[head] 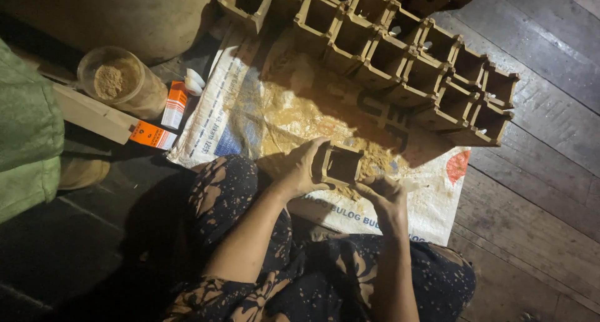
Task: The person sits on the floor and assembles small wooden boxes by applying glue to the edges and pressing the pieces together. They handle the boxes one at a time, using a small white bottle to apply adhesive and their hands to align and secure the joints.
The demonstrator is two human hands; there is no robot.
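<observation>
A small square open-topped clay box sits on a white woven sack dusted with yellow-brown powder. My left hand grips the box's left side, fingers wrapped around its wall. My right hand rests against the box's lower right corner, fingers curled. Both forearms reach out over my lap, which is covered in dark patterned cloth.
Two rows of several similar clay boxes stand at the sack's far edge. A clear jar of tan powder and two orange-and-white cartons lie at left near a wooden plank. Green fabric is far left. The floor is dark wooden boards.
</observation>
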